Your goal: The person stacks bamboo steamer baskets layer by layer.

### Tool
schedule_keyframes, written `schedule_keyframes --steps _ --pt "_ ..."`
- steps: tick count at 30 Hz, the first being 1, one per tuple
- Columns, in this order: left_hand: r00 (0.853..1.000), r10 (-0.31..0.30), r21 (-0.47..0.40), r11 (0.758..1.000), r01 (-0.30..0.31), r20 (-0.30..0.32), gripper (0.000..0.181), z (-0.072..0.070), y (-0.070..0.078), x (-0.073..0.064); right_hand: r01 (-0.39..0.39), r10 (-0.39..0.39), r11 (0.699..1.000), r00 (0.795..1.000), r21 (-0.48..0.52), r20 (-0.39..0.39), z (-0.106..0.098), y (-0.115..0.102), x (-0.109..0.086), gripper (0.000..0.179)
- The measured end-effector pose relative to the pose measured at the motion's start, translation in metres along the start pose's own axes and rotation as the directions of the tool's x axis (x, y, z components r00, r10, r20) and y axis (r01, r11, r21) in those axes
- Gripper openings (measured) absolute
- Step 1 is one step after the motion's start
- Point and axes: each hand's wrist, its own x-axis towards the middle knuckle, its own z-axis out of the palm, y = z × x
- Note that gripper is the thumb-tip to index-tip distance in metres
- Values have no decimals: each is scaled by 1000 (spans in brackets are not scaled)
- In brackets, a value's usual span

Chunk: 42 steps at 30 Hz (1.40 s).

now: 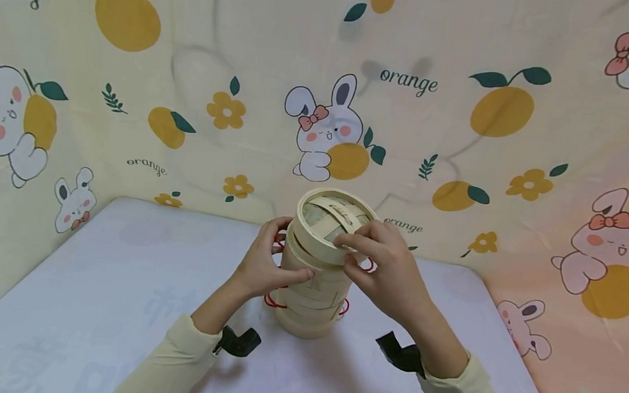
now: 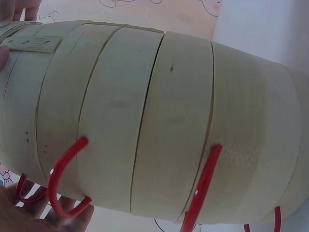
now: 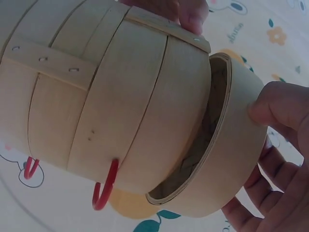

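A stack of round bamboo steamer baskets (image 1: 314, 296) stands upright, with red loops (image 2: 67, 179) on its sides. On top sits the bamboo lid (image 1: 318, 247), tilted; in the right wrist view its rim (image 3: 241, 140) is raised off the top basket on one side, leaving a dark gap. My left hand (image 1: 272, 264) holds the upper part of the stack from the left, thumb across the front and fingers behind. My right hand (image 1: 384, 265) grips the lid at its right edge, thumb on the side wall and fingers over the top.
The stack rests on a white tabletop (image 1: 170, 309). Behind and beside the table hangs a cream cloth (image 1: 283, 44) printed with rabbits and oranges. Black straps (image 1: 240, 342) are at both wrists.
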Motion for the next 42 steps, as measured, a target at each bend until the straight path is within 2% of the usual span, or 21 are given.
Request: schedule_keyframes --steps 11,18,19,23,30,33,40,42 --pt "1000 -6 2 1000 6 2 83 1 -3 0 -13 13 1000 1000 13 20 9 2 -2 26" --pt "1000 7 23 1000 -7 -15 87 8 -37 7 -25 25 1000 999 -5 26 11 0 -4 27" --pt "1000 8 24 1000 -8 -17 87 8 -37 7 -23 23 1000 999 -8 26 11 0 -4 26" --pt "1000 5 25 1000 -4 -10 87 8 -33 6 -20 20 1000 999 -18 35 12 -2 -4 26" --pt "1000 3 4 1000 -3 7 82 1 -6 -2 -18 19 1000 999 -26 48 16 -3 -3 25" --pt "1000 8 15 1000 -8 9 82 0 -6 -2 -16 18 999 999 -35 49 16 -4 -3 24" --pt "999 41 103 994 -39 -24 87 2 -34 6 -2 4 999 999 -47 43 17 -5 -1 22" --pt "997 66 139 988 -61 -37 88 1 -36 6 0 2 999 999 -48 35 16 -4 -1 22"
